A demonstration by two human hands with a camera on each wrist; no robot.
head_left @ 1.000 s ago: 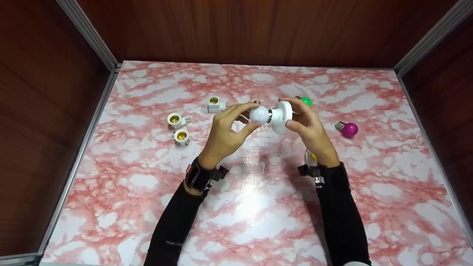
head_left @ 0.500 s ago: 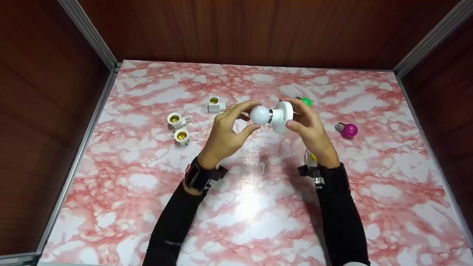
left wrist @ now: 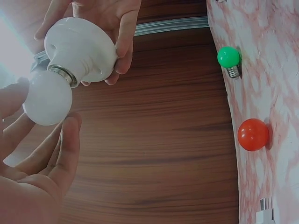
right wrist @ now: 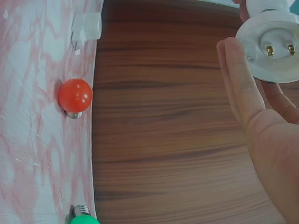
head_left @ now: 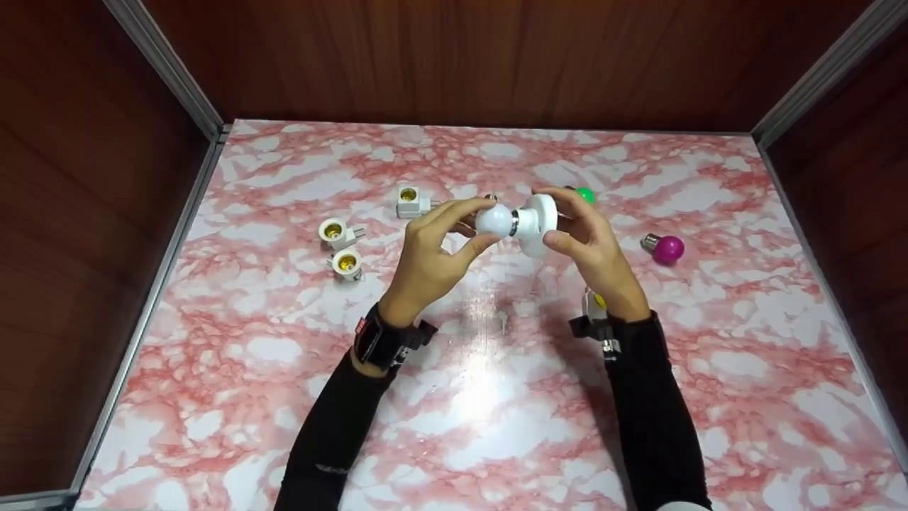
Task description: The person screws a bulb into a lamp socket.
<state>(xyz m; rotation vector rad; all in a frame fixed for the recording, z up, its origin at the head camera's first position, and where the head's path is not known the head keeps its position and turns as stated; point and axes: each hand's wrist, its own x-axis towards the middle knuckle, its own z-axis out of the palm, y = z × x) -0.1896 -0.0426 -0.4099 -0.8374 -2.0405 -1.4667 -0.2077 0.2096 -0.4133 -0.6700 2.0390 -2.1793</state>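
Observation:
My left hand (head_left: 436,248) pinches the round white light bulb (head_left: 492,221) between thumb and fingers. The bulb's metal base sits partly inside the neck of a white round lamp holder (left wrist: 79,44), with a band of metal showing between them. My right hand (head_left: 592,245) grips that lamp holder by its wide disc, thumb on the near side and fingers behind. Bulb and holder are held sideways, up off the table. On the holder's underside, in the right wrist view, two brass contacts (right wrist: 280,50) show.
Left on the marbled table (head_left: 269,397) lie three white plug-in sockets, one being a square socket (head_left: 409,204). A purple bulb (head_left: 668,250) lies right, a green bulb (left wrist: 229,57) and a red bulb (left wrist: 253,134) farther back. My right wrist partly hides a white-and-yellow item (head_left: 594,304).
Half a second ago my left fingers were spread away from the bulb; now they close on it again, as a second ago. My right hand holds the lamp holder almost still.

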